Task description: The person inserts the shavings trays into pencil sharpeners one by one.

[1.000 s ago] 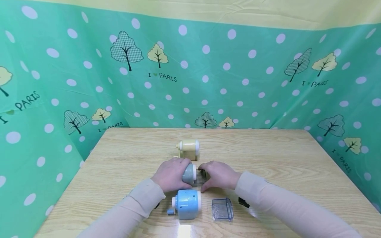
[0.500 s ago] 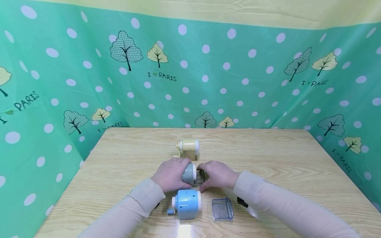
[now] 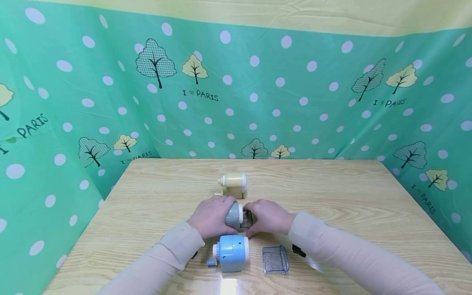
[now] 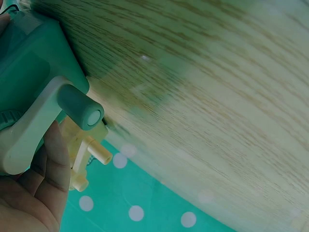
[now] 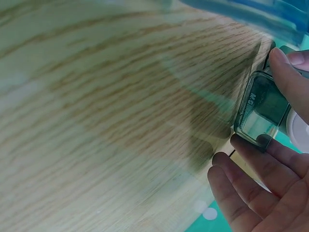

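Near the table's middle, my left hand [image 3: 212,217] grips a grey-green crank pencil sharpener [image 3: 232,216], fingers and thumb around its body. In the left wrist view, the sharpener's crank handle [image 4: 34,125] points toward the camera. My right hand [image 3: 273,218] pinches a clear smoky shavings drawer [image 5: 263,106] between thumb and fingers on the sharpener's right side. The drawer sits partly inside the body, below the white round end [image 5: 299,130]. How deep it reaches is hidden by the fingers.
A blue pencil sharpener [image 3: 233,254] stands just nearer me, with a clear bluish drawer [image 3: 275,260] lying to its right. Behind my hands stands a pale yellow sharpener [image 3: 234,182]. A green dotted curtain [image 3: 254,94] surrounds the wooden table [image 3: 332,188].
My right hand has shifted slightly left, and the smoky drawer has slid farther into the grey-green sharpener. The left hand and the other sharpeners have stayed put.
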`<state>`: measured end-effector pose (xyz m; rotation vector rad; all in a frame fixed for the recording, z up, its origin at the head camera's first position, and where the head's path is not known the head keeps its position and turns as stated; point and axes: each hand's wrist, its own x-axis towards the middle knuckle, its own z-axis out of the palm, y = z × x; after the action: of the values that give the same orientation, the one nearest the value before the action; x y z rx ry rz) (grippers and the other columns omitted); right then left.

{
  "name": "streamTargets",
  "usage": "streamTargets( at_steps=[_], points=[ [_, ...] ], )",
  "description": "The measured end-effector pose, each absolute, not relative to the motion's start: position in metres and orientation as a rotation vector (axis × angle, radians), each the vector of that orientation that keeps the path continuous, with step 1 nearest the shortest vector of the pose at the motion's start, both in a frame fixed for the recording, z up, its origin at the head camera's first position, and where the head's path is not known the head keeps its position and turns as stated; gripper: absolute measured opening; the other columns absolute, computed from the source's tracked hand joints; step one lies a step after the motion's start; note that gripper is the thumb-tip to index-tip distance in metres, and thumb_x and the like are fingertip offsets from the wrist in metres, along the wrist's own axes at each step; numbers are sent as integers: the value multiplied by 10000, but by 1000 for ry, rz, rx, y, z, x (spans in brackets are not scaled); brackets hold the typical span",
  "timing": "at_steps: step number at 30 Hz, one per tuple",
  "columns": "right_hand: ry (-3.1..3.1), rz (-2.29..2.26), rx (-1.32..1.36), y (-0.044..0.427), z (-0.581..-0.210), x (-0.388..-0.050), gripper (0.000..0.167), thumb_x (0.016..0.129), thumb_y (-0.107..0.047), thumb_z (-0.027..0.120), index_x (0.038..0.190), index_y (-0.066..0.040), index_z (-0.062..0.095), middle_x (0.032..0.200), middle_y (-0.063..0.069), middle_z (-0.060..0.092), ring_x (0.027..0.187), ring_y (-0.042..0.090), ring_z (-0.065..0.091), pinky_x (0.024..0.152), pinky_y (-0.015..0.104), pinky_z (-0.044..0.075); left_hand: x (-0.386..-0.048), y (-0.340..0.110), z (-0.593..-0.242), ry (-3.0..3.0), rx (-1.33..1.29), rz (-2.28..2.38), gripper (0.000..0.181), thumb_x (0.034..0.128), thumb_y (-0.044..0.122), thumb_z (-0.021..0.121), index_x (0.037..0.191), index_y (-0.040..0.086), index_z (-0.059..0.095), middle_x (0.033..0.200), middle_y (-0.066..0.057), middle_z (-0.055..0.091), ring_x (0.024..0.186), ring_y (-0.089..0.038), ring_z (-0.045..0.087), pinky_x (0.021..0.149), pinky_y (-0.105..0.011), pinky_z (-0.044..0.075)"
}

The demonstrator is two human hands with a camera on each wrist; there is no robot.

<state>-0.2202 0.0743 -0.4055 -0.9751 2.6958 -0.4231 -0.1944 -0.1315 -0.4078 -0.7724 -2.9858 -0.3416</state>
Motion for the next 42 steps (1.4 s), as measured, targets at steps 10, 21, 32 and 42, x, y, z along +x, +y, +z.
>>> streamTargets(
  at_steps=[10,21,32,42],
  points=[
    [2708,-412,-1010,73,-406,-220,710,678,-454,880,1245,-101,641,1168,29,714,1052,185,662,937,366,530,-195,-132,-408,-2988,-772,-349,665,675,504,867,1164,164,573,1005,20,657,857,-146,593,691,-331,506],
    [2704,-406,-1002,71,-406,-220,656,686,-447,878,1201,-110,652,1092,11,722,967,143,657,881,331,541,-194,-131,-407,-2987,-772,-342,660,670,497,872,1160,172,572,1007,31,659,862,-138,595,705,-326,511],
    [2697,-407,-995,68,-406,-220,523,707,-417,876,1091,-136,659,1010,-21,713,869,93,623,814,292,538,-194,-131,-409,-2972,-776,-324,653,673,504,867,1158,184,570,1009,40,658,860,-123,595,707,-311,515],
    [2694,-411,-1019,67,-407,-222,478,710,-411,875,1038,-146,650,960,-43,700,829,74,603,784,270,532,-195,-131,-409,-2977,-779,-340,654,673,504,867,1154,172,573,1000,27,658,850,-135,594,693,-321,511]
  ],
)
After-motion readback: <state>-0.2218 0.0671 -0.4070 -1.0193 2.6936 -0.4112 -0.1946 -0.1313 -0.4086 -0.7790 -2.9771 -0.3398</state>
